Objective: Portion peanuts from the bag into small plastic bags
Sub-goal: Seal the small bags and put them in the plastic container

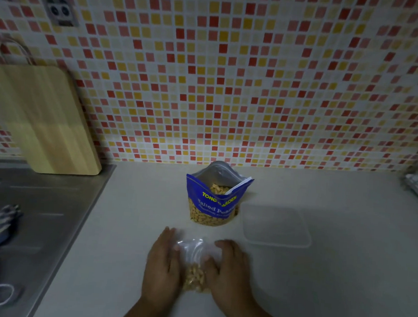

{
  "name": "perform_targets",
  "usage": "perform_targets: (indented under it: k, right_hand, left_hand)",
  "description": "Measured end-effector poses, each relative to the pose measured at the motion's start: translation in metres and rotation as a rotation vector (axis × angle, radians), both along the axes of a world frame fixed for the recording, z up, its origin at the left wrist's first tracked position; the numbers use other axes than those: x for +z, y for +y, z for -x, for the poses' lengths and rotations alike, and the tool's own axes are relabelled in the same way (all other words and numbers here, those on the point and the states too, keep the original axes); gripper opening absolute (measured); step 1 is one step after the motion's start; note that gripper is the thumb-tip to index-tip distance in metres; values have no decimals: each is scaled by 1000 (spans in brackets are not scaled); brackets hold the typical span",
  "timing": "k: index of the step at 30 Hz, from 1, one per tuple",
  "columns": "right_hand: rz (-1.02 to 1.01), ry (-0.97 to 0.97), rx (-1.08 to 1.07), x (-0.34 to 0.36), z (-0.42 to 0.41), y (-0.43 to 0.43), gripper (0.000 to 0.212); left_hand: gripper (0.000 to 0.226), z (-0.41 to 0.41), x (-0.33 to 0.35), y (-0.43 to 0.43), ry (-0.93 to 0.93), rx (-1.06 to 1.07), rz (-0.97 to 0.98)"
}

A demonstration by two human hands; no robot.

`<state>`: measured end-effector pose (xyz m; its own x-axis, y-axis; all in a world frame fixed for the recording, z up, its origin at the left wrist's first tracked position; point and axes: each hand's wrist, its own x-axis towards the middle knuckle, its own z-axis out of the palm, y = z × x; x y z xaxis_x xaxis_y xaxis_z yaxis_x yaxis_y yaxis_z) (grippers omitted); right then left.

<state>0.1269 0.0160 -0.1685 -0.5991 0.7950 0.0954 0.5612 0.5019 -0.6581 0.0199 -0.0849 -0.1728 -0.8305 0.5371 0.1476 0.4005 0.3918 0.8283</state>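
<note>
**Both hands low, palms down, side by side**

Your left hand [163, 261] lies palm down, fingers stretched forward and held close together, thumb angled inward. Your right hand [230, 267] mirrors it close by, palm down, fingers forward and a little bent, thumb pointing toward the left one. Both thumbs rest on the small plastic bag [193, 251] between your hands, and the thumbs themselves stay apart. Your forearms enter from the lower edge and converge toward the hands, wrists straight.

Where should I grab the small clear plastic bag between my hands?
Pinch the small clear plastic bag by its empty far end, from above; the tan peanuts are bunched at the near end, so they would likely hang below your grip.
</note>
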Motion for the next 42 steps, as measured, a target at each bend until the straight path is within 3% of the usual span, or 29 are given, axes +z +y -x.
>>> perform_targets:
  k: [3, 5, 6, 9, 11, 14, 18, 23, 32, 38, 42]
  right_hand:
    - [-147, 185, 44, 25, -13, 35, 46]
    - [-292, 111, 69, 42, -25, 72, 63]
    - [-316, -21, 111, 52, -32, 94, 74]
    - [-168, -565, 283, 74, -45, 155, 113]
    - [-166, -769, 372, 75, -48, 181, 123]
    - [-201, -881, 486, 61, -44, 201, 131]
    - [-158, -845, 541, 44, -43, 212, 132]
    - [-237, -765, 591, 32, -62, 203, 130]
    - [-167, -688, 607, 26, -110, 123, 123]
    - [-68, -668, 616, 38, -115, 116, 129]
    - [-15, -665, 643, 49, -117, 112, 131]
  left_hand:
    - [43, -7, 23, 17, 267, -91, -148]
    - [49, -19, 32, 41, 361, -297, -188]
    - [59, -26, 38, 54, 357, -408, -161]
    - [102, -42, 45, 102, 322, -660, 143]
    - [121, -43, 46, 134, 324, -733, 407]
    - [131, -40, 41, 172, 332, -744, 638]
    - [131, -34, 30, 196, 361, -709, 870]
    - [119, -39, 17, 180, 420, -699, 755]
    - [124, -65, 8, 86, 424, -750, 558]
    - [130, -51, 18, 66, 204, -821, 439]
    - [128, -51, 23, 64, 160, -814, 370]
